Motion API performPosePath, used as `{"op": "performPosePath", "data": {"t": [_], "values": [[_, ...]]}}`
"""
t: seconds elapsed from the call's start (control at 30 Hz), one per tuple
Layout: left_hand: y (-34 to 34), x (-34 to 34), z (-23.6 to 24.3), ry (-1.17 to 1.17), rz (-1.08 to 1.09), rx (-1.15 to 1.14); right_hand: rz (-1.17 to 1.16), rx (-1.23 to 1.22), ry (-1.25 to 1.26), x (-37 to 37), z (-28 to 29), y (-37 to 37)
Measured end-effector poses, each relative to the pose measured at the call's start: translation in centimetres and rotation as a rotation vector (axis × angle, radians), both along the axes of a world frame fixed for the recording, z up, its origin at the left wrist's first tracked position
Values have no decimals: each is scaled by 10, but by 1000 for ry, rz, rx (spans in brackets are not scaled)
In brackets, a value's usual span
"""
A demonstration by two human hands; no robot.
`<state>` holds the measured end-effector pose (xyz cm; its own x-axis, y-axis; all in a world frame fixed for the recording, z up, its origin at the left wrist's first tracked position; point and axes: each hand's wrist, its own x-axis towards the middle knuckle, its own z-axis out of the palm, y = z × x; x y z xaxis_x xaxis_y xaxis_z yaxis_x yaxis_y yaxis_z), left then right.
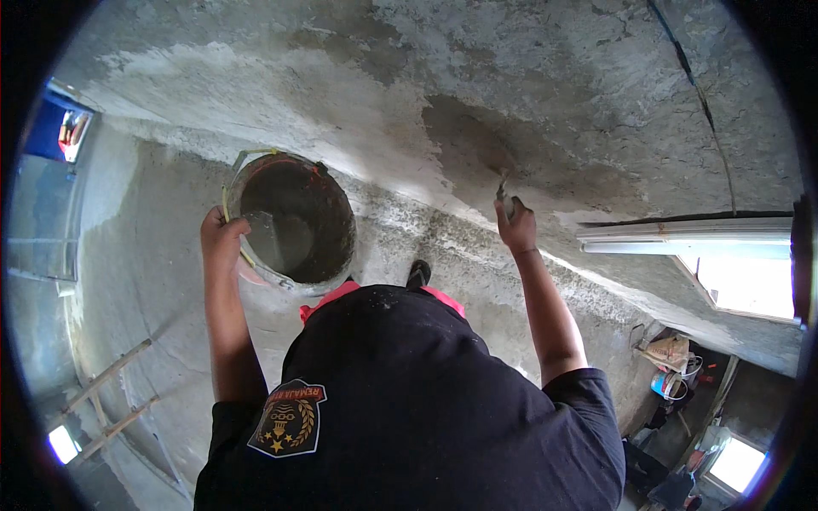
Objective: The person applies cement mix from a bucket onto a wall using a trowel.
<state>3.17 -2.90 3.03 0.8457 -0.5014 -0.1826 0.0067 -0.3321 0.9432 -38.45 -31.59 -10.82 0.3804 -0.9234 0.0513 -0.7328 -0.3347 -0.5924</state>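
Two wooden poles (106,376) slant across the far left side. Next comes the left hand (224,241), at the left edge of a big round bucket (344,230). Its grip is closed, with the thumb on top, right where a yellow-green handle (225,200) runs along the rim. I cannot tell if it has the handle, the rim or both. The bucket is near the wall (554,68), and its open top faces up at us. Its inside is dark and dirty. Down in it is a grey, wet mix (294,243), shiny on top, and it does not come up to the rim.

In the middle, a black shirt (383,383) covers the person's front, and one dark shoe (418,272) pokes out past it.

To the right, the right hand (518,228) has its grip closed around the handle of a small trowel (503,180). The blade is blurry. It is over a dark, wet-looking patch (477,136) on the wall.

Farther right is a bright window (743,283). Below it, a tan sack (667,352) sits just beside a small blue and white pail (660,385). I cannot see what is in them.
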Motion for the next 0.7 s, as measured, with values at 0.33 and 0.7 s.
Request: {"op": "performPosePath", "data": {"t": [0.33, 0.7], "values": [[-1, -1, 0, -36, -17, 24, 80, 34, 163, 11, -44, 8], [-5, -4, 0, -55, -28, 57, 54, 91, 314, 32, -58, -4]]}}
